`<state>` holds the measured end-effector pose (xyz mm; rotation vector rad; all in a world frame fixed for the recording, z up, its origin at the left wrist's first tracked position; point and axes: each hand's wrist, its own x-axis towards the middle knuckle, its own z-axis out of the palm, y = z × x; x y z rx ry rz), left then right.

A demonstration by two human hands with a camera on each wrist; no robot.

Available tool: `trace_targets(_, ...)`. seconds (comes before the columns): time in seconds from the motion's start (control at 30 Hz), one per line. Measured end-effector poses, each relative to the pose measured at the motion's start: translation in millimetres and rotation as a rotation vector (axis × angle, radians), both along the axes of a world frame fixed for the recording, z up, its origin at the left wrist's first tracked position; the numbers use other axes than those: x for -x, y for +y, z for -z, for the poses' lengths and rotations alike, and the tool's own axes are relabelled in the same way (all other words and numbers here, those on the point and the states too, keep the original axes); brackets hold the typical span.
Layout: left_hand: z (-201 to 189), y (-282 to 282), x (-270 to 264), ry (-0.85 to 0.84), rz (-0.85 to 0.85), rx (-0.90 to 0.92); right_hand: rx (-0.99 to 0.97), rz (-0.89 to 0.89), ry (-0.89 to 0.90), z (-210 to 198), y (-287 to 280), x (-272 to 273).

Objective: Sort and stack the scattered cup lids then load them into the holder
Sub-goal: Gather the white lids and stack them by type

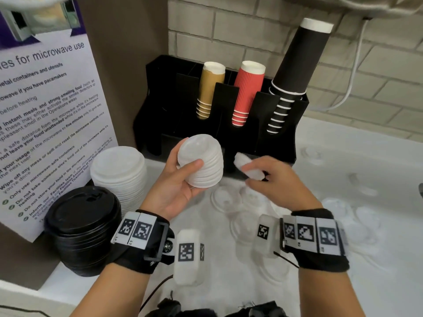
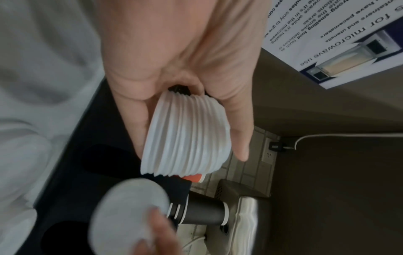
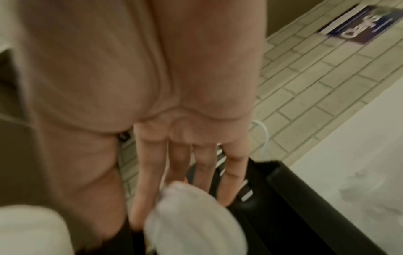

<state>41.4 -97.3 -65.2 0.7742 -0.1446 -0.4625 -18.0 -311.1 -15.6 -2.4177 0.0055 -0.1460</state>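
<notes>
My left hand [image 1: 186, 171] grips a stack of small white lids [image 1: 202, 160], thumb across its side and fingers behind, held tilted above the counter. The left wrist view shows this stack of small white lids [image 2: 187, 138] between thumb and fingers. My right hand [image 1: 263, 173] pinches a short, blurred bunch of translucent lids [image 1: 248, 165] just right of the stack, in front of the black holder [image 1: 277, 143]. The right wrist view has those translucent lids [image 3: 191, 222] at my fingertips [image 3: 139, 214].
A tall white lid stack [image 1: 119, 172] and a black lid stack [image 1: 84, 227] stand on the counter at left. Loose clear lids [image 1: 229, 200] lie scattered over the white counter. The holder's upper slots hold tan cups [image 1: 209, 90], red cups [image 1: 246, 92] and black cups [image 1: 295, 65].
</notes>
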Motion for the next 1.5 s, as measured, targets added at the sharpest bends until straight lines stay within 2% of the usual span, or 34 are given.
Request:
trace_targets(0.1, 2.0, -1.0, -0.9, -0.053, 0.031, -0.052, -0.296, 0.108, -0.233, -14.6, -1.1, 7.9)
trace_targets(0.2, 0.7, -3.6, -1.4, -0.122, 0.064, -0.127, -0.592, 0.051, -0.398, -26.0, 7.0, 11.6)
trace_targets(0.3, -1.7, -4.8, -2.9, -0.177, 0.097, -0.182, -0.874, -0.056, -0.435, -26.9, 19.1, 9.5)
trace_targets(0.4, -2.3, -3.3, -3.1, -0.217, 0.129, -0.226, -1.048, -0.139, -0.33, -22.8, 30.0, 5.6)
trace_targets(0.47, -2.4, -2.2, -3.2, -0.237, 0.146, -0.244, -1.029, -0.162, -0.235, -18.9, 36.4, 2.9)
trace_targets(0.53, -3.5, -2.0, -3.5, -0.262, 0.138, -0.266, -0.898, -0.108, -0.167, -16.6, 41.5, 1.4)
trace_targets(0.63, -4.9, -2.6, -3.2, -0.288, 0.121, -0.306, -0.671, -0.022, -0.108, -12.3, 44.8, -0.4)
trace_targets(0.77, -6.2, -3.5, -1.7, -0.318, 0.115, -0.357, -0.529, -0.014, -0.098, -7.7, 51.0, -0.1)
trace_targets(1.17, -8.3, -4.5, -1.1, -0.342, 0.079, -0.434, -0.381, -0.067, -0.17, -2.6, 51.7, -0.5)
trace_targets(1.43, -5.8, -6.4, -0.6, -0.34, 0.04, -0.412, -0.436, -0.077, -0.13, 0.2, 53.8, -2.7)
trace_targets(1.5, -4.5, -7.5, -1.3, -0.32, -0.044, -0.404, -0.504, 0.013, -0.124, 6.6, 51.8, -8.0)
